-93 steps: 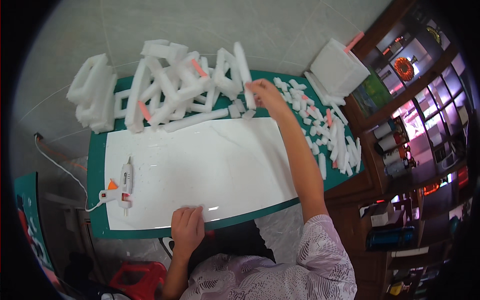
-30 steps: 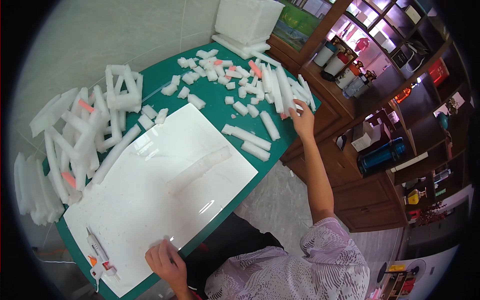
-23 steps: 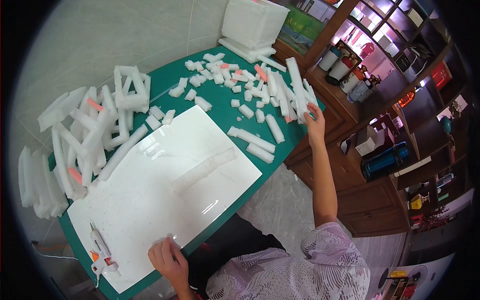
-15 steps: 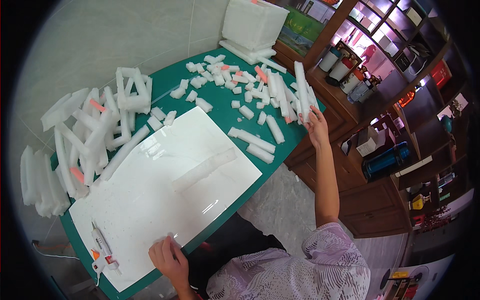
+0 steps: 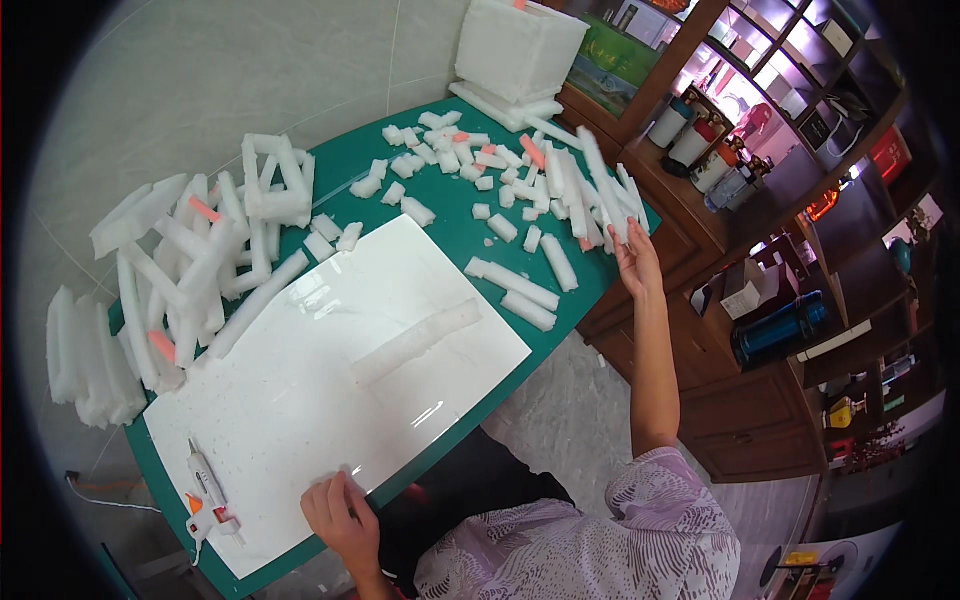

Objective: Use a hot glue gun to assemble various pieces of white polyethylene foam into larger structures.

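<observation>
At the far right end of the table, my right hand (image 5: 637, 260) has its fingertips round the near end of a long white foam strip (image 5: 597, 175), which tilts up and away over the pile of foam strips (image 5: 567, 190). Against the near edge of the white board (image 5: 330, 435) rests my left hand (image 5: 342, 515), fingers loosely bent and apart, with nothing in it. A single foam strip (image 5: 420, 342) lies across the board. Nearer the board's left corner is a white hot glue gun (image 5: 208, 490) with an orange part.
Several short foam pieces (image 5: 505, 230) lie scattered over the green table (image 5: 345, 150). Open frames of joined foam strips (image 5: 200, 260) are stacked on the left. A white foam box (image 5: 520, 55) stands at the far end, beside a wooden cabinet (image 5: 735, 430) with shelves.
The foam strip in my right hand now leans further left at its far end. My left hand stays at the board's edge. The whole view has shifted slightly.
</observation>
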Demonstrator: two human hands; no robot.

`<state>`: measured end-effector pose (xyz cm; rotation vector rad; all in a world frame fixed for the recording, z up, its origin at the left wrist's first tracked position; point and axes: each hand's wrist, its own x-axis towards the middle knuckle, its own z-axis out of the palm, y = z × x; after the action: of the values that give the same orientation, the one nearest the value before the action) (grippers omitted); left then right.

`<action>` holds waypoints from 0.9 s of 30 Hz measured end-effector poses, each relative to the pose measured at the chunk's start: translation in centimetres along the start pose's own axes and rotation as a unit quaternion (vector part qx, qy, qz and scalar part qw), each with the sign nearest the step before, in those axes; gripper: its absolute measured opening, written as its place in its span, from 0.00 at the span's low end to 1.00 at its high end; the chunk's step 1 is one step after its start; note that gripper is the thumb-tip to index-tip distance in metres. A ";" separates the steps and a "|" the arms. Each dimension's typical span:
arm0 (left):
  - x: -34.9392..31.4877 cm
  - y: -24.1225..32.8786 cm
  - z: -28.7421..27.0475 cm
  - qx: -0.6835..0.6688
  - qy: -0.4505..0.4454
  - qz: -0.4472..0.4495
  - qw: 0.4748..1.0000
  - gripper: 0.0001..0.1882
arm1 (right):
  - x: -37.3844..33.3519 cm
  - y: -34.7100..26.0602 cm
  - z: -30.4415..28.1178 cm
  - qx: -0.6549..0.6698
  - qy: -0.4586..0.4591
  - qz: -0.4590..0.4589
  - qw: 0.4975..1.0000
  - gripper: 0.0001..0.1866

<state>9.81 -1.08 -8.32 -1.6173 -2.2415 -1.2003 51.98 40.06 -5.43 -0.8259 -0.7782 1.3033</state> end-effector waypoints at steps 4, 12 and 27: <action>0.2 0.3 -0.1 0.005 -0.009 0.001 1.000 0.08 | 0.1 0.1 0.7 -0.030 -0.007 0.000 1.000 0.21; 0.0 0.1 -0.2 0.007 -0.008 -0.004 1.000 0.10 | 0.8 2.4 3.7 -0.200 0.004 -0.010 0.980 0.20; 0.3 0.5 -0.4 0.009 -0.006 -0.012 1.000 0.11 | 2.1 5.1 5.9 -0.586 0.025 -0.111 0.802 0.39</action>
<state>9.96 -1.04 -7.63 -1.6007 -2.2785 -1.1763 44.55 42.97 -6.85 -1.6557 -1.6205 0.4548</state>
